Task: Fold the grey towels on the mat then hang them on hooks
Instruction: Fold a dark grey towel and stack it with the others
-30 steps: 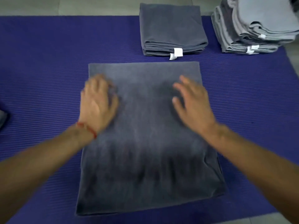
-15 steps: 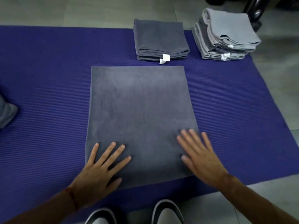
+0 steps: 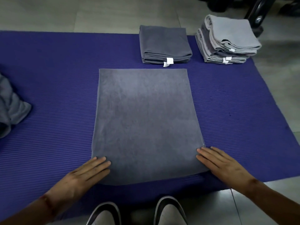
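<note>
A dark grey towel (image 3: 146, 124) lies flat as a tall rectangle in the middle of the purple mat (image 3: 56, 78). My left hand (image 3: 81, 177) rests with straight fingers on the towel's near left corner. My right hand (image 3: 222, 164) lies flat with straight fingers at the near right corner, fingertips touching the towel's edge. Neither hand grips anything. Beyond the flat towel sits a folded dark grey towel (image 3: 164, 44) with a white tag. No hooks are in view.
A stack of folded lighter grey towels (image 3: 227, 41) stands at the mat's far right corner. A crumpled grey towel (image 3: 9, 106) lies at the left edge. My two shoes (image 3: 138, 213) stand at the mat's near edge. Grey tiled floor surrounds the mat; a dark stand (image 3: 259, 12) is at top right.
Both hands slid down the towel from its far part to its near corners and spread apart to the edges. The camera pulled back, showing my shoes.
</note>
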Demonstrator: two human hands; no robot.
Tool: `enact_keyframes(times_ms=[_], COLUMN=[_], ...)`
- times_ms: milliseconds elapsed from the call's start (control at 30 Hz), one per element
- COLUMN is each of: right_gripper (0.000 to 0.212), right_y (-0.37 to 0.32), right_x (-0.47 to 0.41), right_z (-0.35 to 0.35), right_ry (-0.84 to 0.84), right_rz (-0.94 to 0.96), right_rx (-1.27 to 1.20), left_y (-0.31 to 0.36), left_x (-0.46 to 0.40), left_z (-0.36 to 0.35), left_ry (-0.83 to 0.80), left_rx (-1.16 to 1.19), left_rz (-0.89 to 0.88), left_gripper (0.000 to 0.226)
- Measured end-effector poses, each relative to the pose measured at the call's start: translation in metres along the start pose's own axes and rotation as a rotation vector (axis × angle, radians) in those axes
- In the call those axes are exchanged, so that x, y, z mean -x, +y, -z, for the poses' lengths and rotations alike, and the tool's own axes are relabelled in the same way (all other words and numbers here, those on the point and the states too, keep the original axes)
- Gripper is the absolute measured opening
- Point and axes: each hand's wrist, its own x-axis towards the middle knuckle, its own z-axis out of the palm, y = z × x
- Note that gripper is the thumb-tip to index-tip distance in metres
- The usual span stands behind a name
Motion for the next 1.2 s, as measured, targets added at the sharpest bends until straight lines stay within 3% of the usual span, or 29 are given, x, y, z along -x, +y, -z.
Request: enact_keyframes(times_ms=[133, 267, 433, 500, 533, 567, 633, 700, 767, 900, 933, 1033, 1200], right_gripper=[0.063, 0.045, 0.012, 0.043, 0.057, 0.057, 0.029, 0.021, 0.018, 0.059, 0.057, 0.009, 0.025], right_y=[0.008, 0.011, 0.015, 0.025, 0.031, 0.037, 0.048, 0.058, 0.065, 0.064, 0.058, 0.030, -0.013], right_x=[-0.010, -0.024, -0.062, -0.082, -0.093, -0.103, -0.123, -0.135, -0.136, -0.120, -0.113, -0.086, -0.026], right_z=[0.003, 0.009, 0.031, 0.039, 0.044, 0.046, 0.053, 0.058, 0.056, 0.060, 0.065, 0.061, 0.050], right_ry=[0.001, 0.157, 0.284, 0.277, 0.311, 0.350, 0.416, 0.395, 0.314, 0.236, 0.221, 0.181, 0.155], right_rz=[-0.122, -0.197, -0.712, -0.902, -0.924, -0.930, -0.898, -0.828, -0.813, -0.851, -0.863, -0.889, -0.982], right_rx=[-0.056, -0.225, -0.717, -0.812, -0.865, -0.930, -1.061, -1.086, -1.098, -1.144, -1.143, -1.138, -1.097], left_y=[-0.008, -0.006, -0.007, -0.017, -0.023, -0.029, -0.039, -0.044, -0.046, -0.041, -0.038, -0.021, 0.023], left_x=[-0.009, -0.021, -0.046, -0.066, -0.076, -0.086, -0.104, -0.118, -0.124, -0.112, -0.106, -0.085, -0.043], left_z=[0.005, 0.036, 0.058, 0.064, 0.067, 0.069, 0.073, 0.077, 0.080, 0.079, 0.080, 0.084, 0.086], left_ry=[0.208, 0.195, 0.330, 0.435, 0.496, 0.553, 0.634, 0.685, 0.660, 0.459, 0.420, 0.285, 0.136], left_rx=[0.206, 0.353, 0.507, 0.591, 0.658, 0.718, 0.844, 1.022, 1.138, 1.288, 1.314, 1.415, 1.522], left_rz=[0.214, 0.457, 0.719, 0.783, 0.824, 0.864, 0.942, 0.979, 0.965, 0.935, 0.940, 0.973, 1.035], left_gripper=[0.038, 0.052, 0.025, 0.014, 0.012, 0.012, 0.014, 0.018, 0.023, 0.035, 0.037, 0.056, 0.064])
